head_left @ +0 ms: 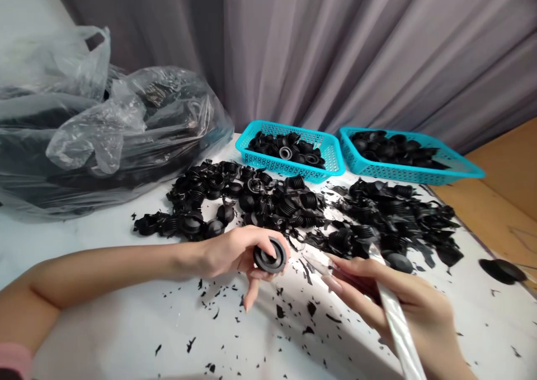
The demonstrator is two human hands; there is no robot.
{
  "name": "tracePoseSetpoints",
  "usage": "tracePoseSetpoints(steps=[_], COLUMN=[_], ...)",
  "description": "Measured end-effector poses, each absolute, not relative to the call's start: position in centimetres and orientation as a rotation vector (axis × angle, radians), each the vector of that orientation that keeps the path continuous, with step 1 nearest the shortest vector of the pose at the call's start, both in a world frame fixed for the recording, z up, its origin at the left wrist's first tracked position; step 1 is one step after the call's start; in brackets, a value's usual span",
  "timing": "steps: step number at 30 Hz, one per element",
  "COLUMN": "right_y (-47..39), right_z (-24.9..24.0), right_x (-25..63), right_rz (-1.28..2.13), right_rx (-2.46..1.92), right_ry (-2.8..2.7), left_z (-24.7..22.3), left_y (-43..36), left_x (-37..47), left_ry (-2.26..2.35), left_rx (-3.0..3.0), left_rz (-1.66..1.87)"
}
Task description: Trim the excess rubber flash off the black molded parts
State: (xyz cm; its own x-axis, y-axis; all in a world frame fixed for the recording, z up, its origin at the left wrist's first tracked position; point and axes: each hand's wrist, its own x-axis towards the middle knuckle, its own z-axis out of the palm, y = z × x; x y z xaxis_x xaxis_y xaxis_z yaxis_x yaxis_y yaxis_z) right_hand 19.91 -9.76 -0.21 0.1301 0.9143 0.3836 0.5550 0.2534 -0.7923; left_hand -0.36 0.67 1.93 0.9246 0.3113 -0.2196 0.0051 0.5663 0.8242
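Observation:
My left hand (235,254) holds a round black rubber part (271,255) with a ringed face, thumb pressed into its middle. To its right, my right hand (403,301) is closed around a slim pointed tool (316,264), its pale tip pointing at the part with a small gap between them. A long silvery strip (396,318) lies across the same hand; whether it belongs to the tool I cannot tell. Behind my hands spreads a pile of black ribbed rubber parts (289,201), with a second heap (386,217) of parts and scraps at right.
Two blue baskets, one at centre (289,173) and one at right (411,172), hold black parts. A clear plastic bag (138,134) full of dark items stands at left. Black trimmings (311,308) litter the white table (126,324). One black part (502,271) lies by the right edge.

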Motion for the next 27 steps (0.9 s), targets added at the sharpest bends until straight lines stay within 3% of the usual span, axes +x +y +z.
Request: tracePoseSetpoints(steps=[27], right_y=[-9.58], right_z=[-0.15], right_x=[20.1], right_rz=[0.629], right_rx=[-1.44], right_ry=[-1.56], left_z=[1.86], left_y=[0.1], left_x=[0.01], left_ry=[0.413], left_rx=[0.946], left_rz=[0.196])
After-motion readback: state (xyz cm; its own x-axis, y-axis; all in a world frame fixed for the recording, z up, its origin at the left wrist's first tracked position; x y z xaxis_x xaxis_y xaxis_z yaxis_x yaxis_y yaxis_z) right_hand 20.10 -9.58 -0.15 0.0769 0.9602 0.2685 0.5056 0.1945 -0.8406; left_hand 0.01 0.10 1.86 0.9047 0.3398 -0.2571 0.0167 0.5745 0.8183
